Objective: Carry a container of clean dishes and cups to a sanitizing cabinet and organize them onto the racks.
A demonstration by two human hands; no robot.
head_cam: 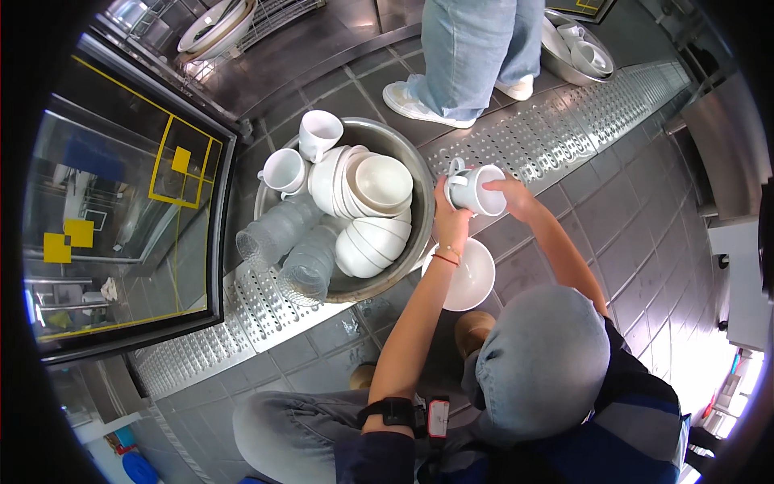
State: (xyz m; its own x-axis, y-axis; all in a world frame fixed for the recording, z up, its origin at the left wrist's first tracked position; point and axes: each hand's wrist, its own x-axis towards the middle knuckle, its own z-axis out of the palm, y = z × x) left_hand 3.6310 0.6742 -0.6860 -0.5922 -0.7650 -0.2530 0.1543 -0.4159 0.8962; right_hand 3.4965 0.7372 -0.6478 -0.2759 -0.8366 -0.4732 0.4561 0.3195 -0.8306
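My left hand [452,212] is wrapped around the base end of stacked white mugs [468,192], whose two handles show on its far side. My right hand [521,198] grips the rim of the nearer mug, with the thumb at its mouth. Below my left wrist, a white bowl [473,281] stands on the floor, partly covered by my forearm. To the left is a large round metal basin [399,138]. It holds nested white bowls [384,181], more tilted bowls [372,247], white mugs [319,134], and two stacks of clear textured glasses [307,266].
A person's jeans-clad legs [468,54] stand beyond the perforated metal drain cover [520,148]. Behind them sits another metal basin [608,75] with white crockery. A dark-framed glass panel [187,254] with yellow marks rises at left. Dishes [211,30] lie near a wire rack.
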